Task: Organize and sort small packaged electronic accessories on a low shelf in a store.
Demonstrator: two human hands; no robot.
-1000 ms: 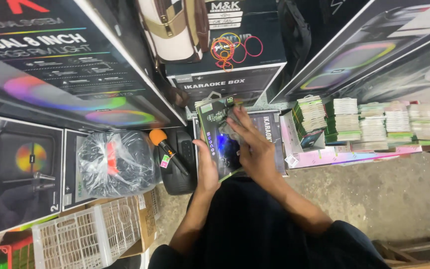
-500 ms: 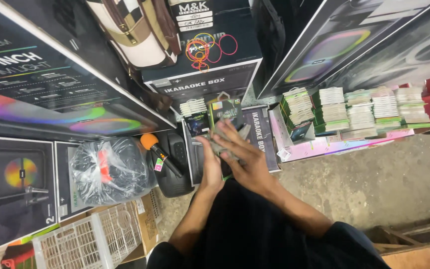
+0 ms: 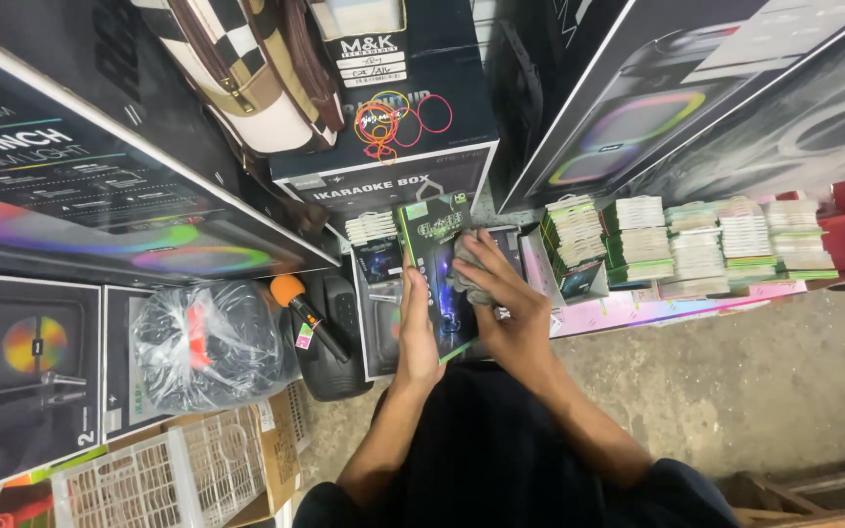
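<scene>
Your left hand (image 3: 416, 337) clasped the flat dark retail package with green trim (image 3: 435, 279), fingers pressed together along its left edge, holding it upright above the concrete floor (image 3: 735, 381) in front of the black karaoke carton (image 3: 393, 117). Your right hand (image 3: 501, 303) bunched a small grey cloth (image 3: 464, 269) against its face, fingers curled around the cloth. To wipe it well, you needed a steady left grip and light, even strokes, keeping clear of the orange-headed microphone (image 3: 303, 311).
</scene>
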